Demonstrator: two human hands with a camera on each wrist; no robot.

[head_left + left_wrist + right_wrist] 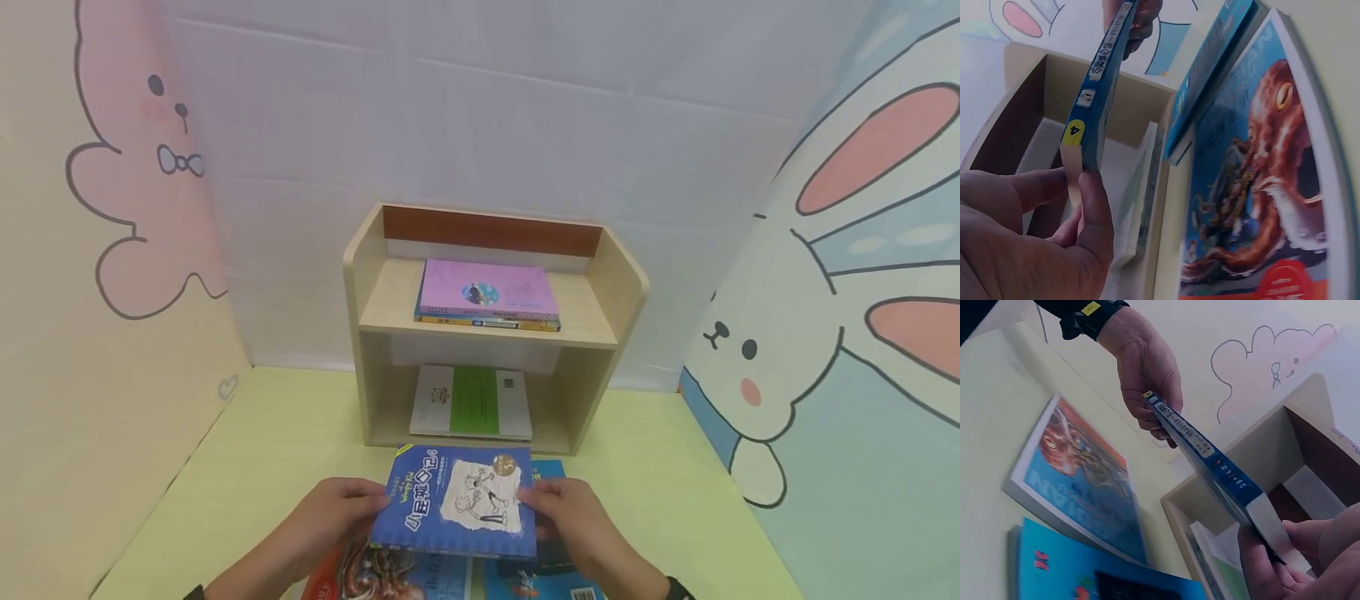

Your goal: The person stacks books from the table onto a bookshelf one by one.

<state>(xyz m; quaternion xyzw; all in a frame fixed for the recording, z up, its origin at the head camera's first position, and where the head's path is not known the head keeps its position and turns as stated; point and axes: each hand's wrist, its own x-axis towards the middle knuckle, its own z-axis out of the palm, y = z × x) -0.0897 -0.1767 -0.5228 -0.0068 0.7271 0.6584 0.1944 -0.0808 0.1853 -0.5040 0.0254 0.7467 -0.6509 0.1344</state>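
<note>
A blue Diary of a Wimpy Kid book (pixel 420 525) is held up between both hands, cover facing up, in the head view. My left hand (pixel 333 512) pinches its left edge, thumb on one face and fingers under the other. At the opposite edge, my right hand (pixel 573 521) grips it the same way. In the left wrist view the spine (pixel 1088 97) shows a yellow label with a 4. Below the held book lie a book with a red octopus cover (pixel 1254 187) and a bright blue book (pixel 1085 569).
A two-tier wooden shelf (pixel 360 367) stands behind the hands. On its upper board lies a stack topped by a pink book (pixel 517 287); a white and green book (pixel 476 404) lies on the lower one. Cartoon-printed walls flank the pale yellow table (pixel 285 417).
</note>
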